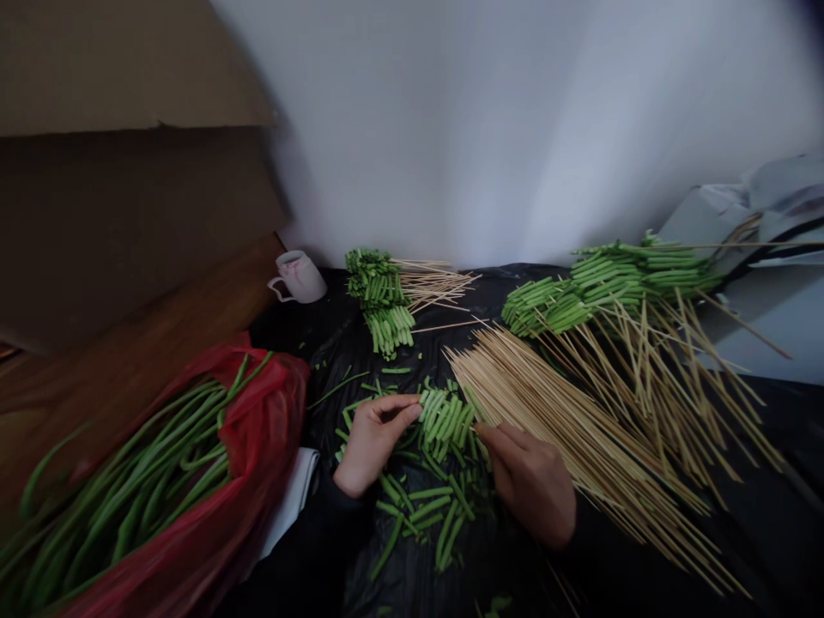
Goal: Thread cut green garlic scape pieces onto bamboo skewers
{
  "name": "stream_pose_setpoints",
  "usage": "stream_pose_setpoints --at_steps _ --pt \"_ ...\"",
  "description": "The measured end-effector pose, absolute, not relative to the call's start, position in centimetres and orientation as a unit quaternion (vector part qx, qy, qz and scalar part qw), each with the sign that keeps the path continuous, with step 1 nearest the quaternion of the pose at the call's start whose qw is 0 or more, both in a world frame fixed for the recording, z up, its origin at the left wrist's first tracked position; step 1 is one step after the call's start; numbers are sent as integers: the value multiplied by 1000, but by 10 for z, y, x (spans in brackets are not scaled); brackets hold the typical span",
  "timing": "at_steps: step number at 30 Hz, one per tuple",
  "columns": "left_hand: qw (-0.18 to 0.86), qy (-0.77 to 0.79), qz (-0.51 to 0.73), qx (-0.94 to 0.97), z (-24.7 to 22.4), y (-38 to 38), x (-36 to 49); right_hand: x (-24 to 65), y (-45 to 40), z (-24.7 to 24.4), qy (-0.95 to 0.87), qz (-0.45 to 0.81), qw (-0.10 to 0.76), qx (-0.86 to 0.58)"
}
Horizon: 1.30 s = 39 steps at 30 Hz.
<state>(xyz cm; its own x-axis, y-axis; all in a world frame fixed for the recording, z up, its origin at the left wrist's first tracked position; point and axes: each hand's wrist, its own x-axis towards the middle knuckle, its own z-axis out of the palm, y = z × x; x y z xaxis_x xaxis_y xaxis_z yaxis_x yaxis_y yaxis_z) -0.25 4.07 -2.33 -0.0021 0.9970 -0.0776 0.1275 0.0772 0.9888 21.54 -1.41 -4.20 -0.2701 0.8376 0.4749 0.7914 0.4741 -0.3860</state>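
Note:
Several short green bean pieces sit side by side on a skewer point(445, 419) between my two hands. My left hand point(373, 438) is closed, with thumb and forefinger pinching at the left end of this row. My right hand point(531, 481) is closed around the skewer at the right end; most of the stick is hidden by the fingers. Loose cut bean pieces point(428, 508) lie scattered below and around the hands on black plastic sheeting point(379, 592). Just right of my right hand lies a large bundle of bare bamboo skewers point(579, 421).
Filled bean skewers are piled at the back centre point(379, 296) and back right point(611, 279), their sticks fanning outward. A red plastic bag point(270, 412) of long whole beans point(148, 472) lies at left. A white mug point(300, 276) stands near the wall point(451, 129).

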Motion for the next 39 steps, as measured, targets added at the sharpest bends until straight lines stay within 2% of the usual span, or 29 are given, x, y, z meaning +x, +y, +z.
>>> stream_pose_setpoints --at_steps 3,9,15,22,39 --pt "501 543 459 493 -23 40 -2 215 -14 -42 -795 39 328 -509" --pt "613 508 476 373 -27 40 -1 215 -13 -44 -793 60 325 -512" --pt "590 520 515 340 -24 44 -5 217 -11 -41 -795 37 324 -511" --pt "627 509 508 300 -20 44 -4 217 -14 -38 -793 29 332 -510" --pt "616 507 514 314 -20 41 -1 215 -16 -43 -799 25 330 -503"
